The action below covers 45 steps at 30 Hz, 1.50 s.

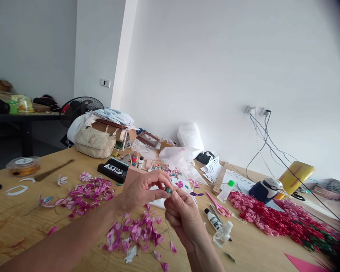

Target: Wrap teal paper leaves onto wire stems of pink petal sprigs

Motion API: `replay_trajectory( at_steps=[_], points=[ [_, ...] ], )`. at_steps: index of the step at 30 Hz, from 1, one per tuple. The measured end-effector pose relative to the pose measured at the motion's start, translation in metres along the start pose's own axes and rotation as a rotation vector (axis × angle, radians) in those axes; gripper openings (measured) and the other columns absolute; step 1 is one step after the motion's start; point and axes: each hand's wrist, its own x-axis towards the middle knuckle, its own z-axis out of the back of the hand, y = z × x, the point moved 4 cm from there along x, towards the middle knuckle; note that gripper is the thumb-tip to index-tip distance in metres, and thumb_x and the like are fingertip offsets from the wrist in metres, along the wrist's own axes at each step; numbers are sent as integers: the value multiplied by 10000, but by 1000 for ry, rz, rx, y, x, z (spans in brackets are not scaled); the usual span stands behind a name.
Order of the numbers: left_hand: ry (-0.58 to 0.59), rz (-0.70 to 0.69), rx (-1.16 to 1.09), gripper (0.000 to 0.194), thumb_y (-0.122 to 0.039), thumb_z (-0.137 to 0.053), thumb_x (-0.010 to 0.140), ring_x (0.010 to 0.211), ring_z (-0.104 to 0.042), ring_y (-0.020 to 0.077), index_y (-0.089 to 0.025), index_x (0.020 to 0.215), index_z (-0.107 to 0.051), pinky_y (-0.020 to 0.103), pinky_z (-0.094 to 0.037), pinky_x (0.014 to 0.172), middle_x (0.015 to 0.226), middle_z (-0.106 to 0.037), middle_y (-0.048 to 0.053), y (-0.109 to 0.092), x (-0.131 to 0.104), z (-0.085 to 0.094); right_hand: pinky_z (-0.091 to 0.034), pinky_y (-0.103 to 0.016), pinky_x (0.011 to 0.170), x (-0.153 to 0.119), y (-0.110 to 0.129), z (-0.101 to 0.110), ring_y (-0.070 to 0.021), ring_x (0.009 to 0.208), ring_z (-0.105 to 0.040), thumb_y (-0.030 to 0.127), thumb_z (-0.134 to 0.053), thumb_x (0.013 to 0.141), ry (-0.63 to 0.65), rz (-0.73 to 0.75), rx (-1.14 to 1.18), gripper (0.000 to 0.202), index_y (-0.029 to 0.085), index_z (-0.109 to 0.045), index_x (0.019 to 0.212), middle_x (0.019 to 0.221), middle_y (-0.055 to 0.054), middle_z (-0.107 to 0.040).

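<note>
Above the middle of the table, my left hand pinches a small dark teal, rounded piece between thumb and fingertips. My right hand is closed too, its thumb and forefinger meeting the same piece from the right. The piece is too small for me to tell its kind. Behind and below the hands lies a white sheet with pink and purple flower shapes. Loose pink-purple petals are scattered below my left wrist, and another heap of petals lies farther left.
Right of my hands are pink scissors, a green-capped bottle, a clear glass bottle and red-pink yarn-like bundles. A black tray, a beige bag and plastic wrapping stand toward the back. Cables hang down the wall.
</note>
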Motion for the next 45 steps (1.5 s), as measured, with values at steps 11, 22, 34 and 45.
replay_trajectory(
  at_steps=[11, 22, 34, 45],
  points=[
    [207, -316, 661, 152, -171, -484, 857, 812, -562, 168, -104, 898, -613, 280, -430, 762, 813, -631, 74, -17, 1, -2, -68, -154, 354, 3, -4, 17, -13, 408, -105, 374, -746, 610, -76, -102, -163, 307, 125, -583, 688, 447, 119, -235],
    [51, 37, 87, 137, -257, -565, 809, 817, -543, 141, -144, 869, -615, 256, -444, 738, 846, -588, 40, 4, 0, 3, -71, -130, 342, 5, -9, 16, -17, 404, -82, 307, -744, 638, 31, -115, 81, 246, 156, -562, 705, 460, 124, -193],
    [168, -81, 428, 138, -196, -582, 799, 796, -537, 124, -157, 930, -605, 220, -414, 715, 867, -587, 27, -2, 1, 1, -67, -151, 353, 6, -6, 17, -18, 409, -88, 359, -735, 632, -48, -90, -83, 284, 138, -572, 704, 453, 123, -214],
    [294, -99, 724, 106, -165, -513, 837, 756, -515, 139, -127, 798, -604, 236, -392, 685, 794, -561, 31, -13, 0, -3, -69, -159, 364, 3, -6, 14, -19, 414, -98, 367, -715, 654, -39, -159, -224, 284, 125, -578, 714, 456, 117, -225]
  ],
)
